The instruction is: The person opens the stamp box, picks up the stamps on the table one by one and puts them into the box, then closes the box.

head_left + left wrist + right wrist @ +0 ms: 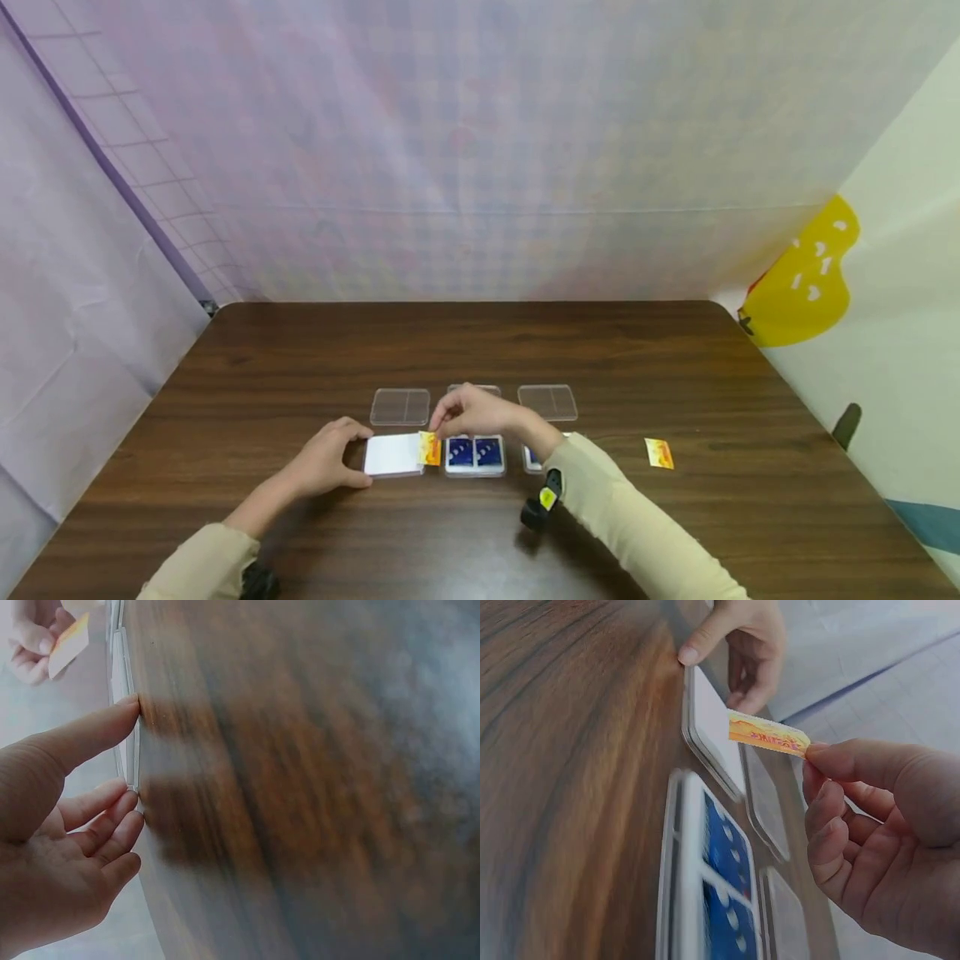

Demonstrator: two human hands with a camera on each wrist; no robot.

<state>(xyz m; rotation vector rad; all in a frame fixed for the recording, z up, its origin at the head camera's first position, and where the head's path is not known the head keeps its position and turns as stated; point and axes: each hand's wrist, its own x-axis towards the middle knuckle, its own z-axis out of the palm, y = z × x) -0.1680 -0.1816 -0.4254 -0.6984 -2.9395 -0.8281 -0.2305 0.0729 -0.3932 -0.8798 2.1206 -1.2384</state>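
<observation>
My right hand (476,410) pinches a small yellow-orange printed card (430,448) by one edge between thumb and fingertips. In the head view the card overlaps the right end of a flat clear-rimmed case (392,456) with a plain white inside. My left hand (330,454) holds this case at its left end, thumb at the near edge and fingers toward the far edge. The right wrist view shows the card (769,736) tilted over the white surface. Just right of it lies a similar case (476,472) with two dark blue printed cards (489,452) side by side.
A third case (532,460) with blue inside is partly hidden by my right forearm. Clear lids (400,407) lie in a row behind the cases. Another yellow-orange card (660,453) lies at the right on the brown wooden table (600,342). A curtain hangs behind the table.
</observation>
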